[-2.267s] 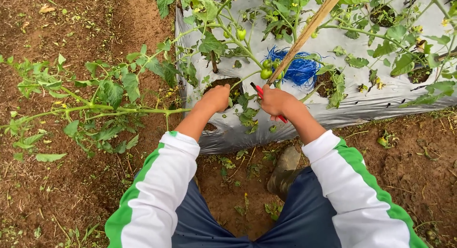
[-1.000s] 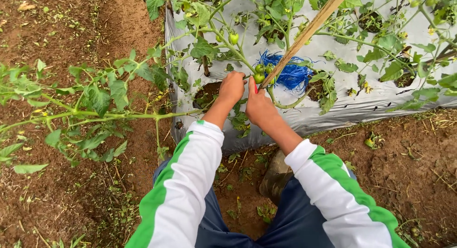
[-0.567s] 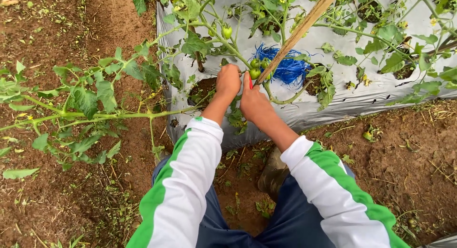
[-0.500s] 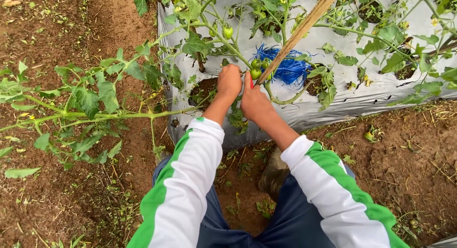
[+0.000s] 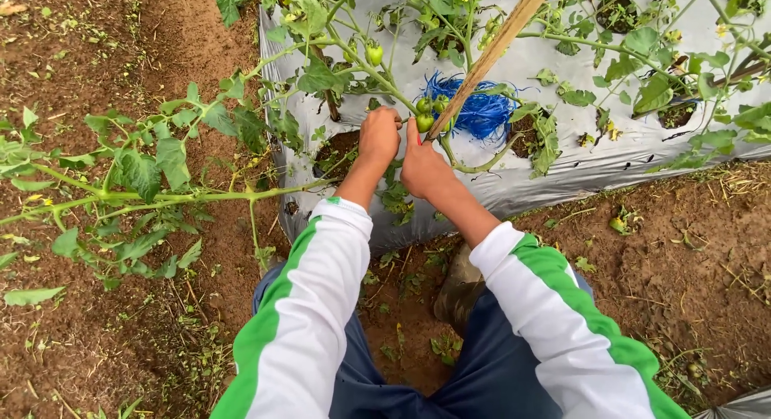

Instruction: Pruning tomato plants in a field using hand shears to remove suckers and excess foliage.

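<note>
Small green tomatoes (image 5: 424, 114), clustered beside bamboo stake (image 5: 491, 52)

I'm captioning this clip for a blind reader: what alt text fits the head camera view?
Two bare hands, left hand and right hand, meet at a tomato plant stem bearing small green tomatoes, beside a slanted wooden stake and blue twine. The plant grows through grey plastic mulch bordered by brown soil.

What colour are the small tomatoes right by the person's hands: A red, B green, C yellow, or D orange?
B: the tomatoes beside the left hand and right hand are plainly green, hanging by the slanting wooden stake.
</note>
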